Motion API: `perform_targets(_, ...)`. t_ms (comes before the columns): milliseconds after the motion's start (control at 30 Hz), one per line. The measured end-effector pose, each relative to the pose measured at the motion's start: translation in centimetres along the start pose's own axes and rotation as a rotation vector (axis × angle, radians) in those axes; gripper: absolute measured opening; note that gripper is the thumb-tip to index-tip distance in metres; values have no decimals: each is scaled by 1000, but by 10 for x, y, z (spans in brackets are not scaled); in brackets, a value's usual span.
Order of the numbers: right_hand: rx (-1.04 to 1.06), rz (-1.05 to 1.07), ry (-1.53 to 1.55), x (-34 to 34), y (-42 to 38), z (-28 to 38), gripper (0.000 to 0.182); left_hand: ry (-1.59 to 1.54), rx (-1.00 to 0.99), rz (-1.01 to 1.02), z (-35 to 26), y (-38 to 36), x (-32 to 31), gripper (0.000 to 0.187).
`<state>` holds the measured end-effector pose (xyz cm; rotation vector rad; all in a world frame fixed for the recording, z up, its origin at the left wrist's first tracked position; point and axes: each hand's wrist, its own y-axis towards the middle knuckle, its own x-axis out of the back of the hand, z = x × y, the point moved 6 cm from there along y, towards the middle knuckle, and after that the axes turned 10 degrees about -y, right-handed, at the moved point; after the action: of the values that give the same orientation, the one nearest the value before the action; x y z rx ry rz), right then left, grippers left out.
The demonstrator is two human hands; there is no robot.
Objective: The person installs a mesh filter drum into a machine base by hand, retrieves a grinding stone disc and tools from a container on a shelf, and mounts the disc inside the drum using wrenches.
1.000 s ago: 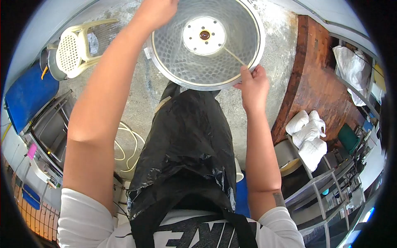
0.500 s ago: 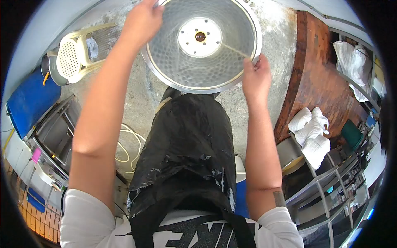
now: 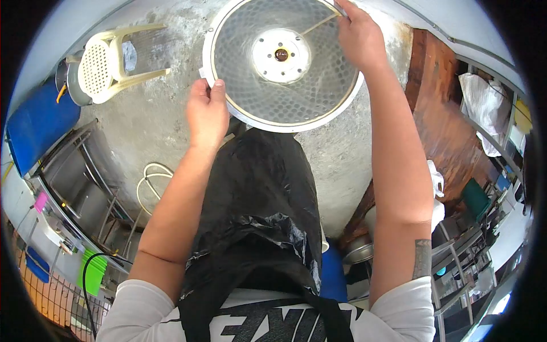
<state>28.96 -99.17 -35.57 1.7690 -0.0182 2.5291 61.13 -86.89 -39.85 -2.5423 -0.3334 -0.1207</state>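
A wide, round metal drum with a dimpled inside and a pale hub with bolt holes is in front of me at the top of the view. My left hand grips its rim at the lower left, thumb on top. At the upper right of the rim is my right hand, fingers curled over the edge. A thin pale strip runs from the hub toward that hand. The drum's far edge is cut off by the frame. Below it hangs my black plastic apron.
A cream plastic stool and a blue barrel stand on the left, near metal racks. A pale hose lies on the concrete floor. Brown wooden boards and white sacks are on the right.
The drum has turned counterclockwise, its pale strip swinging from lower right to upper right. My left hand went down from the upper left; my right hand rose along the right side.
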Motion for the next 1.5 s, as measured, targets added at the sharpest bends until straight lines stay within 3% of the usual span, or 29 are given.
perform_targets(333,97,5,-13,-1,6,7,39,82,97,75,1,-9,-1,25)
perform_targets(400,-50,55,-118,-12,1,-11,43,96,116,89,9,-2,1,25)
perform_targets(533,-85,143,-114,-1,-4,-6,51,165,-24,37,6,9,3,26)
perform_targets(600,-7,10,5,15,-5,13,39,180,-52,21,1,11,1,27)
perform_targets(800,68,-69,-5,3,0,1,41,224,-77,-5,-2,6,-2,27)
perform_targets(867,64,-69,-1,0,-4,-4,41,182,-172,-29,-5,3,-5,27)
perform_targets(1000,54,-79,-64,-4,-7,1,41,329,-91,22,-9,7,-1,27)
perform_targets(1133,53,-56,-48,2,-4,13,40,351,126,113,-28,8,-4,29)
perform_targets(1167,25,1,-188,2,-4,17,41,409,191,153,-28,7,-5,32)
perform_targets(1200,-5,56,-330,3,-2,20,41,408,189,153,-26,13,-1,32)
perform_targets(1233,-4,55,-330,0,-1,20,41,655,37,211,-28,23,1,37)
perform_targets(1267,17,52,-385,-4,-2,19,45,900,-119,269,-29,29,0,42)
perform_targets(1333,37,54,-441,-20,-9,12,49,951,-104,323,-26,39,3,46)
perform_targets(1433,-91,97,-300,-49,-20,-14,74,990,-62,368,-32,43,-6,50)
perform_targets(1500,-90,89,-264,-53,-21,-17,74,987,-20,359,-34,46,-2,50)
